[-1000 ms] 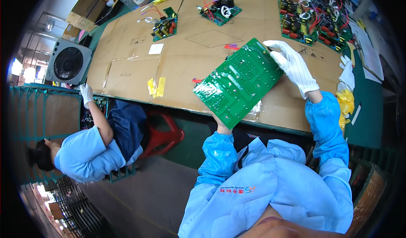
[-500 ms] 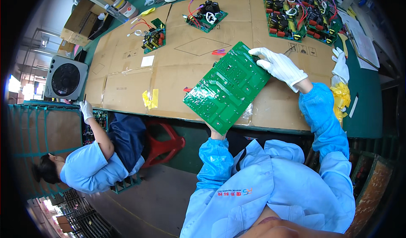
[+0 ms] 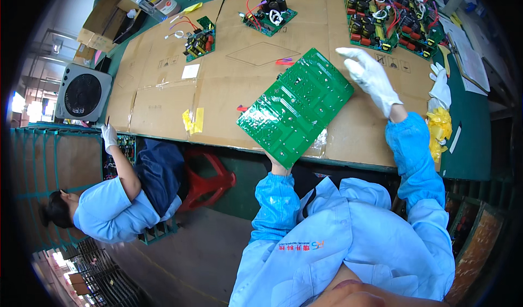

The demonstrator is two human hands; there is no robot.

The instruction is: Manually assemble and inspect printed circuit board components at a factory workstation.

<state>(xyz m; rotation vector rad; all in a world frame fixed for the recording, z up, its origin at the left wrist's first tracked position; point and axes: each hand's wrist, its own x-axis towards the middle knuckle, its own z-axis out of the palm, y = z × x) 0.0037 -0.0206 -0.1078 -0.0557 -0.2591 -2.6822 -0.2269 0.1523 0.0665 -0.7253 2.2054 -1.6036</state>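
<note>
A green circuit board (image 3: 298, 109) is held tilted above the cardboard-covered bench, its solder side toward me. My left hand (image 3: 277, 165) supports it from beneath at the near corner; the board hides the fingers, and only skin by the wrist shows. Past the board's right edge, my white-gloved right hand (image 3: 371, 80) hangs with its fingers extended and nothing in them, a small gap from the board. Bits of red and purple wire (image 3: 284, 61) peek out behind the board's upper left edge.
Two populated circuit boards (image 3: 268, 16) (image 3: 200, 41) lie toward the back. Several more boards (image 3: 370, 23) cluster at the back right. Yellow tape strips (image 3: 193, 121) and a fan (image 3: 83, 95) are leftward. A co-worker (image 3: 117, 203) sits at left beside a red stool (image 3: 210, 181).
My right hand has come off the board's upper right edge and opened out to the right. The board has turned slightly, still on my left hand.
</note>
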